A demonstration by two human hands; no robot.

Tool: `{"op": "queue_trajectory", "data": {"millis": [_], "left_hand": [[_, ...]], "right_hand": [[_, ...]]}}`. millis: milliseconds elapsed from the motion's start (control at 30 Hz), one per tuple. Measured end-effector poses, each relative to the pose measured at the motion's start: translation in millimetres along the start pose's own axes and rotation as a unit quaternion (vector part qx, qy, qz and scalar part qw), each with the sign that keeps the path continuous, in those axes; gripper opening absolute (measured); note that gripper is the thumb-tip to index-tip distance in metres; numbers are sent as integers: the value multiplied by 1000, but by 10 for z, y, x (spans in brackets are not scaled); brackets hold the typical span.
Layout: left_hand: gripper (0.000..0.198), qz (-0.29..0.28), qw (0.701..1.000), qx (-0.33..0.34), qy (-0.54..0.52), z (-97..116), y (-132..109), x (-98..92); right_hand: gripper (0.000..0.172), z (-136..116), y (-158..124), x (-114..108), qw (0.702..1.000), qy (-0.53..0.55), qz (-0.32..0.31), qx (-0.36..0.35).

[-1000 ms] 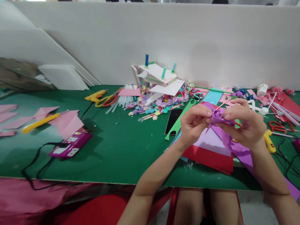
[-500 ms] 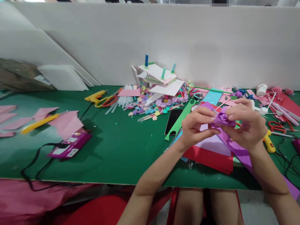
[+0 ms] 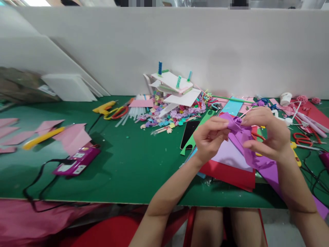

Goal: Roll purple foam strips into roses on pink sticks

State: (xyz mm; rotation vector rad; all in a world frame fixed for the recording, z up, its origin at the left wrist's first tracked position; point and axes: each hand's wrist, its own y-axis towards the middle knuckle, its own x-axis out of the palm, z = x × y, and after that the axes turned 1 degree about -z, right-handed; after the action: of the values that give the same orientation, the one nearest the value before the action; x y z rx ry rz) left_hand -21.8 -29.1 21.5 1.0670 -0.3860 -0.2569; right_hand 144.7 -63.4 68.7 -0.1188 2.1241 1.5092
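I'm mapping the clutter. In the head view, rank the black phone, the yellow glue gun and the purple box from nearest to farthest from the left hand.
1. black phone: just left of the left hand, on the green table.
2. yellow glue gun: far left, toward the white wall.
3. purple box: farthest left, near the table's front edge.

Two bare forearms, no sleeves, left hand (image 3: 209, 139), right hand (image 3: 269, 135), bare knees, no rings

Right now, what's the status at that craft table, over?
Left hand and right hand both pinching the purple paper strip, held above the green table. Strip trails down past the right wrist. Red sheet underneath, nothing blocking.
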Motion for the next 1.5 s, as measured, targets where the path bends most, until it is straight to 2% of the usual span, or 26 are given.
{"op": "queue_trajectory", "data": {"millis": [233,367,567,800,1000,1133,1233,1300,1400,1500], "left_hand": [[26,7,998,13,63,-13,4,-16],[22,2,996,13,86,-3,1,-21],[14,0,997,1,77,7,21,-11],[11,12,998,-25,48,-18,20,2],[20,13,999,-31,24,-28,-10,25],[16,-7,999,-29,39,-2,-7,22],[15,-24,998,-18,50,10,6,17],[22,-32,998,6,62,4,17,14],[33,-31,995,39,88,-16,33,12],[32,-26,993,47,107,-33,27,10]], "right_hand": [[8,-28,15,37,998,-55,38,16],[2,-50,23,27,998,-52,32,30],[7,-67,25,-19,998,-9,-11,69],[2,-9,12,-39,997,-45,-29,56],[5,-18,-3,11,995,-94,12,39],[9,-32,-9,34,992,-108,40,45],[11,-39,-11,36,992,-105,54,54],[11,-44,-11,36,991,-103,59,57],[9,-48,-9,37,991,-100,61,57],[7,-46,-9,35,992,-95,51,61]]}}
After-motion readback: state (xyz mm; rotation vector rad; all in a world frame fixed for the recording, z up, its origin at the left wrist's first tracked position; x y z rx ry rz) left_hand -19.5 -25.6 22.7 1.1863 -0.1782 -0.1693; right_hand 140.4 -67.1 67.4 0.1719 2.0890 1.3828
